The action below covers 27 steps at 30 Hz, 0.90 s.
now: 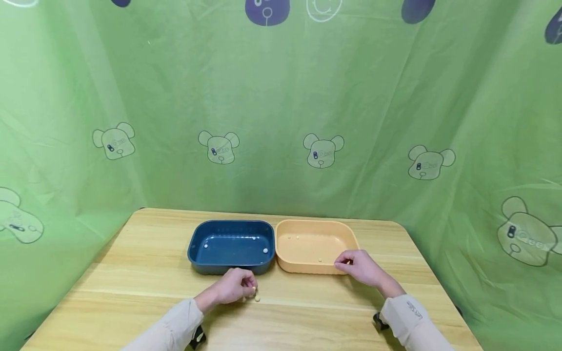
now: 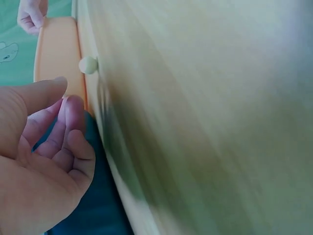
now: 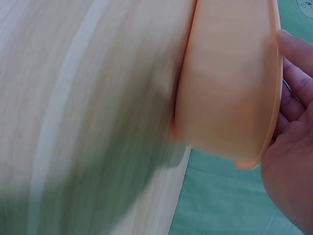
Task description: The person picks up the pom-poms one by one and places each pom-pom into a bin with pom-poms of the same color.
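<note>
My left hand (image 1: 234, 286) is low over the table just in front of the blue tray (image 1: 215, 269), fingers loosely bent. In the left wrist view its thumb and forefinger stand apart with nothing visible between them. A small pale ball (image 2: 88, 65) lies on the wood just beyond these fingertips; the head view shows small pale balls (image 1: 257, 299) close beside the hand. My right hand (image 1: 361, 267) is at the front right corner of the orange tray (image 1: 303, 268). Its thumb (image 3: 289, 43) is right at the rim, other fingers partly hidden; I cannot tell whether it pinches anything.
The two trays stand side by side toward the back of the wooden table (image 1: 145, 273). Several small white balls (image 1: 265, 250) lie in the blue tray, and several tiny pale ones (image 1: 320, 260) in the orange tray. Behind hangs a green curtain (image 1: 272, 185) with bear prints.
</note>
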Tool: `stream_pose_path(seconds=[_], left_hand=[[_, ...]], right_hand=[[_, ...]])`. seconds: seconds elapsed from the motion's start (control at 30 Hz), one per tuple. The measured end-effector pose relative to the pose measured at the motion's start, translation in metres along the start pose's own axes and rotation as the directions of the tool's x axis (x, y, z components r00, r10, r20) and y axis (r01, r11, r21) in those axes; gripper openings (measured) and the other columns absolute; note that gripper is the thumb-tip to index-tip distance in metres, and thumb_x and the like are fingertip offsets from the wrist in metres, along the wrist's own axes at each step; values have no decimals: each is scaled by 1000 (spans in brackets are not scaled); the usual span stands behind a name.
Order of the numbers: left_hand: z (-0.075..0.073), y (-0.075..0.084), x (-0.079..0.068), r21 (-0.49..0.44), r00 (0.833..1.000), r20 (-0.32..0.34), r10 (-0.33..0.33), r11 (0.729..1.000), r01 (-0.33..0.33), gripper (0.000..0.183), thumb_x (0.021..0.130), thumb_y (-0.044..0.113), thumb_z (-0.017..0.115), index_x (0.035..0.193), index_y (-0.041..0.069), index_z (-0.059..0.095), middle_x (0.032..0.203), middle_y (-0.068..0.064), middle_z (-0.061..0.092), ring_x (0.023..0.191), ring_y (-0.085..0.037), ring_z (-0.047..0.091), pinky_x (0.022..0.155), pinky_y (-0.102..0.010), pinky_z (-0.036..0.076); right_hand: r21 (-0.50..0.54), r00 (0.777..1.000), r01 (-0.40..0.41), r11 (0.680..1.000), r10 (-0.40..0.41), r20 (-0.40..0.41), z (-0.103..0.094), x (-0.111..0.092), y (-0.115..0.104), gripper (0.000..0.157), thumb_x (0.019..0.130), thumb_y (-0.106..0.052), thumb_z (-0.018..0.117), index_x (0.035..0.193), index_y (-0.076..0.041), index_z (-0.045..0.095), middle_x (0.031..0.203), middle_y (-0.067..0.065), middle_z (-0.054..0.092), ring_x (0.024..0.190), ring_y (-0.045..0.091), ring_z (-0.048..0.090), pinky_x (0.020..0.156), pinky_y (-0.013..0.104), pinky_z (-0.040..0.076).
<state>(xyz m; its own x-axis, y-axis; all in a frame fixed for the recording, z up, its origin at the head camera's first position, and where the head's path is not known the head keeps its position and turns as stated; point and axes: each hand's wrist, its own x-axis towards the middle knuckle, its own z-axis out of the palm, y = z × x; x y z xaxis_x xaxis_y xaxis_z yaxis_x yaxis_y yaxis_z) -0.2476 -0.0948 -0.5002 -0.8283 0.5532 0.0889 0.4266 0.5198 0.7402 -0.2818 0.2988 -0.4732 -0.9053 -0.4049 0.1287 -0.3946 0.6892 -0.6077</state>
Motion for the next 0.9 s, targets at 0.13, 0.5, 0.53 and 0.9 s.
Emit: stream_pose_path(seconds=[0.13,0.5,0.53,0.9], left_hand=[[-1,6,1,-23,1000,-9,-10,1000,10,6,81,5,71,82,10,67,71,10,61,65,-2,55,59,-21,47],[-4,18,7,-47,1000,-15,-16,999,15,8,81,7,72,88,7,67,76,9,61,72,-5,57,68,-23,48],[-4,19,8,-51,1000,-14,-17,999,16,9,81,8,72,88,7,67,77,9,61,72,-5,57,68,-23,48],[-1,29,19,-130,1000,-28,-4,992,0,10,83,3,70,92,1,68,77,6,62,72,-7,58,69,-22,49]], right_hand=[[-3,1000,8,1000,-8,-2,0,0,1,9,89,-25,67,84,-18,69,78,-10,63,72,8,56,65,25,47],[-7,1000,9,1000,-9,-14,1,1,2,7,88,-24,68,84,-19,70,78,-11,64,72,7,56,65,25,47],[-11,1000,12,1000,-12,-15,1,1,2,7,88,-24,68,84,-19,70,78,-11,63,72,7,56,66,25,47],[-10,1000,13,1000,-13,-12,2,1,3,7,89,-24,68,85,-19,70,79,-11,64,73,7,56,67,25,48]])
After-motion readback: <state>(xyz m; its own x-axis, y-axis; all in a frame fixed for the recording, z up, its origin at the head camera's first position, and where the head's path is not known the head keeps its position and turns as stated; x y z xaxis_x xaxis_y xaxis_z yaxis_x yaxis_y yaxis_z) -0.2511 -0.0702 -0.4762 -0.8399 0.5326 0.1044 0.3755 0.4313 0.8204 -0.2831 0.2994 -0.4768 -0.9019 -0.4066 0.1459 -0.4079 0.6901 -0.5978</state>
